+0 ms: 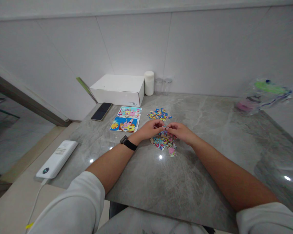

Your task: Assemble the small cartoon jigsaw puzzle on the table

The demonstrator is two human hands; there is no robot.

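My left hand and my right hand meet above the middle of the table, fingertips pinched close together. Between them is a small jigsaw piece, mostly covered by the fingers. Under and in front of the hands lies a pile of colourful jigsaw pieces, with a pink joined bit at its near end. A second heap of jigsaw pieces, mainly blue and yellow, sits just beyond the hands. Left of them, a printed picture sheet with cartoon figures lies flat.
A phone lies by the white box at the back. Beside the box stand a white bottle and two clear jars. A plastic bag rests far right. A white power bank with a cable sits at the left edge.
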